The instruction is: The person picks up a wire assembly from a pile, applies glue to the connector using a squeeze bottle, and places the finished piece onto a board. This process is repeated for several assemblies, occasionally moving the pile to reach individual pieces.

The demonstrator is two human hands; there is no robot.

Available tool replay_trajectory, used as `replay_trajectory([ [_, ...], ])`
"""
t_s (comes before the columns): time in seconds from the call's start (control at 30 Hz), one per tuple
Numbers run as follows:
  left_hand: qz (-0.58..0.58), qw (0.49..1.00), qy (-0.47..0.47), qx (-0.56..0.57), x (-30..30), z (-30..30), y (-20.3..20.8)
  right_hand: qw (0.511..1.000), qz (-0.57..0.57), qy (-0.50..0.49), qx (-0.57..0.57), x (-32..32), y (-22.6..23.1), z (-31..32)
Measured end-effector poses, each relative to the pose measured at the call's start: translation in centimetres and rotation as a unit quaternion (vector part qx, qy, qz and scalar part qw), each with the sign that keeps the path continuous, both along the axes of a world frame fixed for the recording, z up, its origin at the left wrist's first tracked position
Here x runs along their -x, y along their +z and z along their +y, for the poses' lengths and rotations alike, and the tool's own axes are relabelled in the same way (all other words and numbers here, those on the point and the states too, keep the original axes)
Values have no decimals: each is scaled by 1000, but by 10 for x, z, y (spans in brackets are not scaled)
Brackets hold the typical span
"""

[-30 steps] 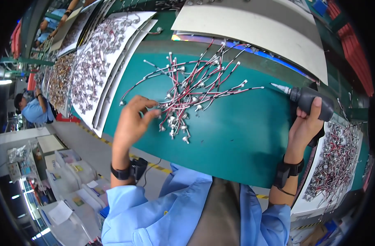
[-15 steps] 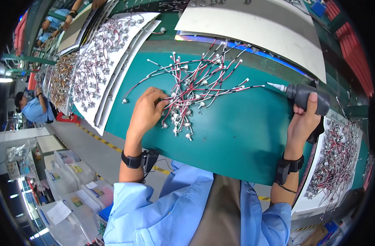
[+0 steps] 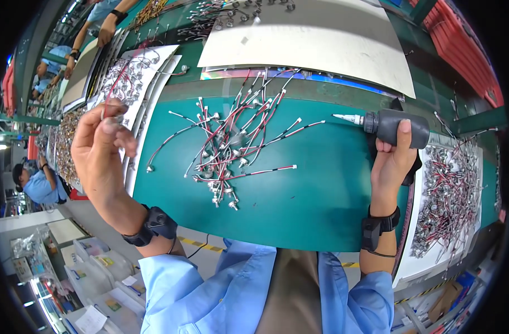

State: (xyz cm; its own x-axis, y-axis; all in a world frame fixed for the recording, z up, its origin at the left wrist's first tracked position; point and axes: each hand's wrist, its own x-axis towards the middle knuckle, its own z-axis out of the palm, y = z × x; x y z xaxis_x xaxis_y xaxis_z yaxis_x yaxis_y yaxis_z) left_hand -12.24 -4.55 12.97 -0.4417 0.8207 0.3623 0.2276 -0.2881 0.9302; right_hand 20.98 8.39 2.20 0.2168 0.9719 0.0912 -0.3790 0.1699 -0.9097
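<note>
My left hand (image 3: pixel 101 147) is raised at the left edge of the green mat, fingers pinched on a small wired component whose red-and-white wire (image 3: pixel 120 78) sticks up from between the fingertips. The component's metal end is mostly hidden by the fingers. In my right hand (image 3: pixel 393 161) a dark grey squeeze bottle (image 3: pixel 396 127) lies sideways, its pale tapered nozzle pointing left. Between the hands, a loose pile of wired components (image 3: pixel 232 139) is spread on the green mat (image 3: pixel 310 206), with red, black and white leads and small white connectors. The nozzle tip is apart from the pile.
White sheets (image 3: pixel 157 94) bearing more wired components lie at the left. A large pale board (image 3: pixel 304 44) stands beyond the mat. At the right is a white tray (image 3: pixel 407 261) heaped with wired parts. Co-workers (image 3: pixel 40 183) are at the far left, above clear plastic boxes (image 3: pixel 93 273).
My left hand has moved left and up, away from the pile, with a wired component in its fingers. Some pile wires shifted. My right hand still holds the bottle. The whole view has shifted slightly.
</note>
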Motion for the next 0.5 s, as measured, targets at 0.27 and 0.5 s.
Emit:
replay_trajectory([
  [0.27,-149,967,-115,171,-85,49,-80,1000,8,7,-6,-2,1,-2],
  [0.5,-211,962,-114,130,-123,53,-122,997,-3,60,-41,6,0,-22],
])
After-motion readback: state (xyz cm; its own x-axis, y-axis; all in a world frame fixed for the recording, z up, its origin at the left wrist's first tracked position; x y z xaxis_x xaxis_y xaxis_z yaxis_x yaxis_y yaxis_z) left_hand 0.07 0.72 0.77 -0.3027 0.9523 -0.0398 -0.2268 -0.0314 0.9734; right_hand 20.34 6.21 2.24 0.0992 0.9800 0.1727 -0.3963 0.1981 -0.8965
